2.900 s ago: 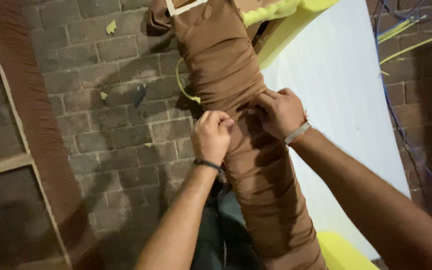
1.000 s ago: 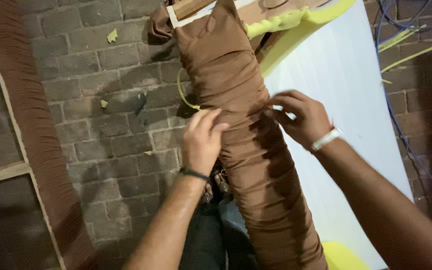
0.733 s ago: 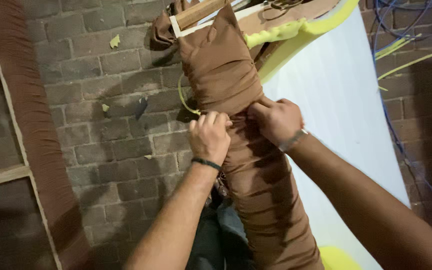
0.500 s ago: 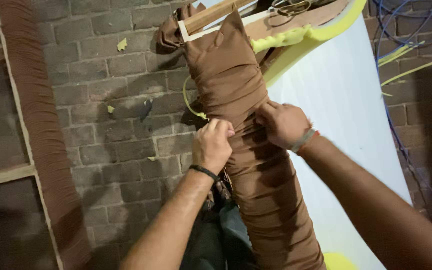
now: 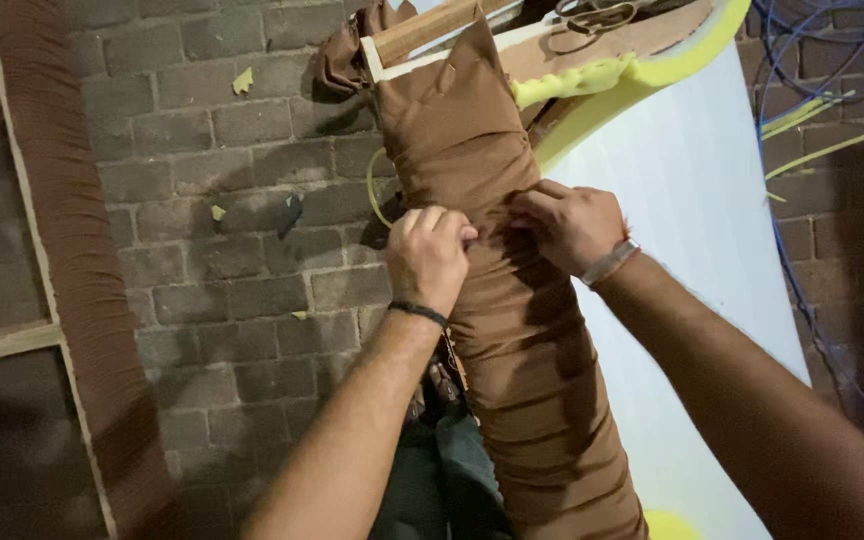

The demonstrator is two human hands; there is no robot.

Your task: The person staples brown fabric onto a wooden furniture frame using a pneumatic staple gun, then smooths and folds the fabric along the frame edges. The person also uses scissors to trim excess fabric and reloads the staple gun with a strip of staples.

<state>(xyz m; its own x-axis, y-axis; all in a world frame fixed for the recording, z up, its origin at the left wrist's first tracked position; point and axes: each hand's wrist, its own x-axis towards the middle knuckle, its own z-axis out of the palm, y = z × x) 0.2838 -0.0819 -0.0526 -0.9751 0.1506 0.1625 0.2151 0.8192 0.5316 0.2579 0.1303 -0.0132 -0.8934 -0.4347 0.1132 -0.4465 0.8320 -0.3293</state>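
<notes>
Both the left hand (image 5: 429, 258) and right hand (image 5: 570, 226) have fingers pinched tight on the brown fabric cover (image 5: 512, 330).

Floor: grey-brown brick paving (image 5: 222, 290), dimly lit, with small yellow foam scraps (image 5: 243, 80).
Left edge: pale wooden strip (image 5: 2, 342) beside a long brown fabric band (image 5: 72, 250).
Right: blue cords (image 5: 792, 60) and a white sheet (image 5: 682, 200).

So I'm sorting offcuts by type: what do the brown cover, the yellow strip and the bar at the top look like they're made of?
Brown cover: matte woven fabric, probably; it bunches into soft creases where both hands pinch it. Yellow strip: foam, judging by its thick, porous cut edge. Bar: bare wood, pale with faint grain, apparently unfinished.
</notes>
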